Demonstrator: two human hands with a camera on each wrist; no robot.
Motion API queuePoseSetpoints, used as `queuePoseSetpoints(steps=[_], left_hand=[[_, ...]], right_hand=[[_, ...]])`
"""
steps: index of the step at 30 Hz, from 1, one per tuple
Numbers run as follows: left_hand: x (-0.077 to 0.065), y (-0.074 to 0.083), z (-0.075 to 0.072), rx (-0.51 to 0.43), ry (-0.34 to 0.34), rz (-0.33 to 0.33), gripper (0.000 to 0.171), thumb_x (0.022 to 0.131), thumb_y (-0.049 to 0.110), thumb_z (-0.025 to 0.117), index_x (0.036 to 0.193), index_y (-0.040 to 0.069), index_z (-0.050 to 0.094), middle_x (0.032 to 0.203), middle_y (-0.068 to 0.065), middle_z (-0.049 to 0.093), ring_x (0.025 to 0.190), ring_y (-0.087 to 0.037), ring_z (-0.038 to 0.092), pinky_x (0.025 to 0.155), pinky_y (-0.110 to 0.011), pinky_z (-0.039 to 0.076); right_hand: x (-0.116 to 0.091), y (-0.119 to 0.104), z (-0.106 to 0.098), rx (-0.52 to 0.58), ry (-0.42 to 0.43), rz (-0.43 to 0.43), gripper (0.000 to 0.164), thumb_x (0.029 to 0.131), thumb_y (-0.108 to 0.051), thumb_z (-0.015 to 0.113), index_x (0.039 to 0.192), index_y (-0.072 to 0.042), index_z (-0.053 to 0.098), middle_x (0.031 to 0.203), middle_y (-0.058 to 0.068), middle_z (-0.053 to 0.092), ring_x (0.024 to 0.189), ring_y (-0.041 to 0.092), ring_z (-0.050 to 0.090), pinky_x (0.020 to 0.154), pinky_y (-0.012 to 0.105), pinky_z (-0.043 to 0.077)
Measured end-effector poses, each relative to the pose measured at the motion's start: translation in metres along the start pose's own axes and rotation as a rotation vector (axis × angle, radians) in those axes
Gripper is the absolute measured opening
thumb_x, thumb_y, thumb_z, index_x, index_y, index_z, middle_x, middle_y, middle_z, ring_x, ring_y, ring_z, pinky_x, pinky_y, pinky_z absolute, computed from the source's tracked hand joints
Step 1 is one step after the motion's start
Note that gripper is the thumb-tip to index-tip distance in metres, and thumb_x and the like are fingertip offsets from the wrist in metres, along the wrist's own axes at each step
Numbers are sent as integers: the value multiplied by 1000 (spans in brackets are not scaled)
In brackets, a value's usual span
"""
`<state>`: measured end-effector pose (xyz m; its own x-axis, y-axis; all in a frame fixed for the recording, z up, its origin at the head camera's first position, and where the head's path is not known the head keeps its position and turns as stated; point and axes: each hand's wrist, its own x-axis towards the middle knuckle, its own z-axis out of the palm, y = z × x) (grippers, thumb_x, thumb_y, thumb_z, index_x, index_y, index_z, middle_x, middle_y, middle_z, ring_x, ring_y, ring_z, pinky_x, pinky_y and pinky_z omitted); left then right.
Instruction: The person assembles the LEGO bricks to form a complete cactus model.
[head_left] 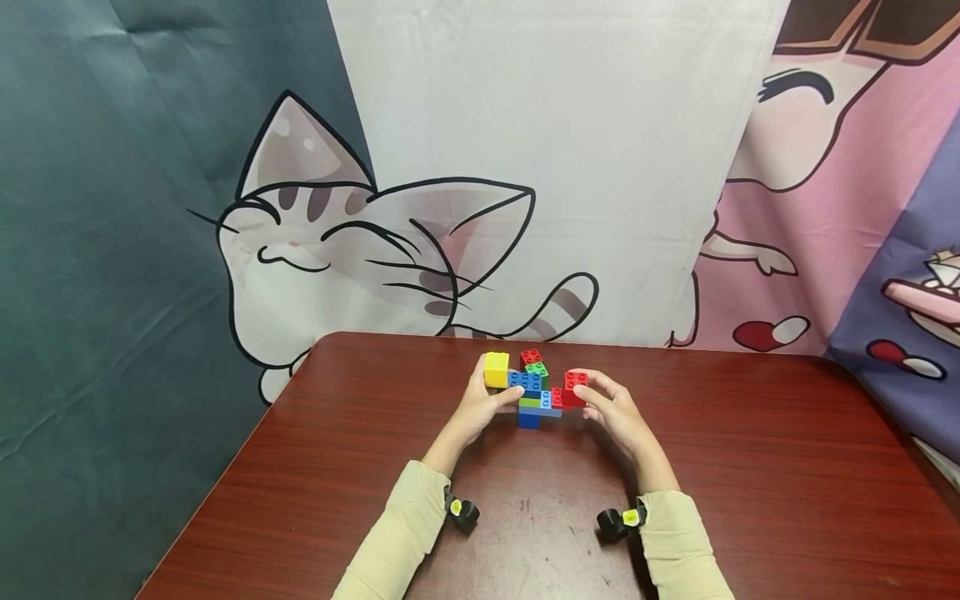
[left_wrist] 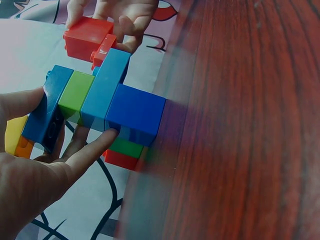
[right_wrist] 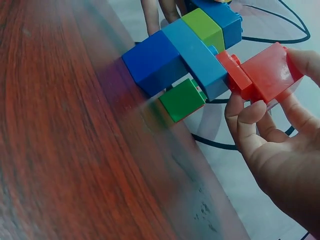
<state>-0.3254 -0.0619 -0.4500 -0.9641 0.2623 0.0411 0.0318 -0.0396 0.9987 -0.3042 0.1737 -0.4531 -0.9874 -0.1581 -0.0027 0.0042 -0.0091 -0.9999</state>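
Observation:
A joined build of toy building bricks (head_left: 529, 383) is held between both hands above the table. Its dark blue, lime green and light blue bricks are stacked in the middle, with a yellow brick (head_left: 497, 370) at the left end. My left hand (head_left: 477, 405) grips the dark blue brick (left_wrist: 50, 102), its thumb on one side and fingers beneath. On the other side, my right hand (head_left: 613, 412) pinches the red brick (right_wrist: 270, 72) at the right end between thumb and fingers. Green (right_wrist: 182, 100) and red bricks stick out at the far side of the build.
A dark reddish wooden table (head_left: 540, 517) spreads under the arms. Behind its far edge hangs a cloth backdrop (head_left: 600, 125) with cartoon cats. Each wrist wears a small black camera, such as the left wrist camera (head_left: 463, 514).

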Motion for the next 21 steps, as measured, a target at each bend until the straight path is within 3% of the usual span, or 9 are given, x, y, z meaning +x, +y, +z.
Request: queuePoseSetpoints(steps=[9,21], left_hand=[[0,0,0,6,-1,-2,67,90,4,66,144,11,27,118,-20,50,97,-20,63,91,-54,53],[0,1,1,3,3,-2,67,90,4,66,145,11,27,118,-20,50,97,-21,63,91,-54,53]], right_hand=[[2,3,3,100,-15,-14,33,98,-14,55,127,0,50,96,-10,62,75,6,60,67,17,52],[3,5,3,117,-22,8,19,98,-16,55,116,-19,57,96,-9,61,74,7,60,65,18,52]])
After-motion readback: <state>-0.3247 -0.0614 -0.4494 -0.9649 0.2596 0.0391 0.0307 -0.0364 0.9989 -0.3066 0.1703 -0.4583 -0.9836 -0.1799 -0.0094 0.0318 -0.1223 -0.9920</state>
